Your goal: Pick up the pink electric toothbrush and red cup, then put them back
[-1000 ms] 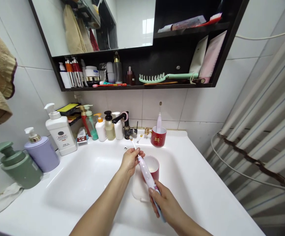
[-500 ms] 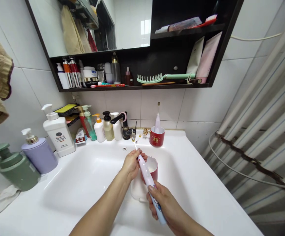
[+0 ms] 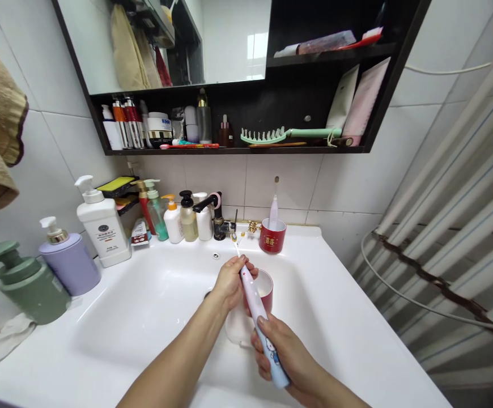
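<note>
An electric toothbrush (image 3: 254, 301), pink above and blue at its base, slants across the sink basin (image 3: 153, 294) with its brush head towards the tap. My right hand (image 3: 283, 345) is wrapped round the lower handle. Near the neck, the fingers of my left hand (image 3: 232, 280) are closed on the upper end of the same toothbrush. Behind it in the basin is a red cup (image 3: 267, 286) with a white inside, partly hidden by my hands and the toothbrush. A whitish container (image 3: 236, 326) lies below that cup, mostly covered.
A black tap (image 3: 216, 212) stands at the sink's back edge, beside several pump bottles (image 3: 188, 218). To its right, a red cup (image 3: 272, 241) holds another toothbrush (image 3: 274, 212). A dark shelf cabinet (image 3: 229, 151) hangs above. A folded curtain (image 3: 454, 238) is at the right.
The view has shifted slightly. Both hands keep their hold on the toothbrush, and its brush head now shows more clearly below the tap.
</note>
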Demonstrator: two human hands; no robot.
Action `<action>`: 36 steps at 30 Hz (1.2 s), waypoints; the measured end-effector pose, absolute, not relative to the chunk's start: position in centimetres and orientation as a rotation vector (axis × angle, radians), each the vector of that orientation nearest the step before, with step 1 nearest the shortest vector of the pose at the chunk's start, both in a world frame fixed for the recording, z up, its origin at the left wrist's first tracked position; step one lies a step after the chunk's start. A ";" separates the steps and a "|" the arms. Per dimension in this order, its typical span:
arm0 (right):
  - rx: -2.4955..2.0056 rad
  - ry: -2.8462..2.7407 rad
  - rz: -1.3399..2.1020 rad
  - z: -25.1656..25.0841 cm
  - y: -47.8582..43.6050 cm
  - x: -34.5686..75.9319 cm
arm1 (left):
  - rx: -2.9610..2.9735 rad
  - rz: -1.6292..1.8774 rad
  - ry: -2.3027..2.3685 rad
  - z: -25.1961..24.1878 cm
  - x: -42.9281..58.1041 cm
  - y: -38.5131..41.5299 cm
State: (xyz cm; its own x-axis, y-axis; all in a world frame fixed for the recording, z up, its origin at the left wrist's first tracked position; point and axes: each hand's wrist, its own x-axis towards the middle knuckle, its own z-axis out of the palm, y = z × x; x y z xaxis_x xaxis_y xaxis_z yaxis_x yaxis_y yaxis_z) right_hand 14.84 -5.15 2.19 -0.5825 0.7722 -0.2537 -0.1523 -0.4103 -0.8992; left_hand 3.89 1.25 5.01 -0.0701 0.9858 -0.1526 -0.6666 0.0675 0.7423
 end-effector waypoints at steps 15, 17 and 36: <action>-0.995 -1.370 1.170 5.3 3.3 13.6 | 1.077 1.548 1.231 4.3 3.5 1.2; -1.016 -1.368 1.116 5.2 5.0 13.5 | 1.345 1.439 1.406 2.8 3.3 0.9; -1.319 -1.710 0.834 1.8 5.3 16.4 | 2.334 0.899 1.516 2.1 6.1 -0.1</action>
State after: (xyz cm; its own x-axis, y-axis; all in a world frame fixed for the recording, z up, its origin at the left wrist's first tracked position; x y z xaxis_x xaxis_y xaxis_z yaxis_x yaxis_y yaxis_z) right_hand 16.45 5.30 1.78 -0.1326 0.9710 0.1989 0.4409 0.2375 -0.8656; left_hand 6.07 -0.13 2.10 0.2823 0.8837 0.3734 0.7514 -0.4456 0.4866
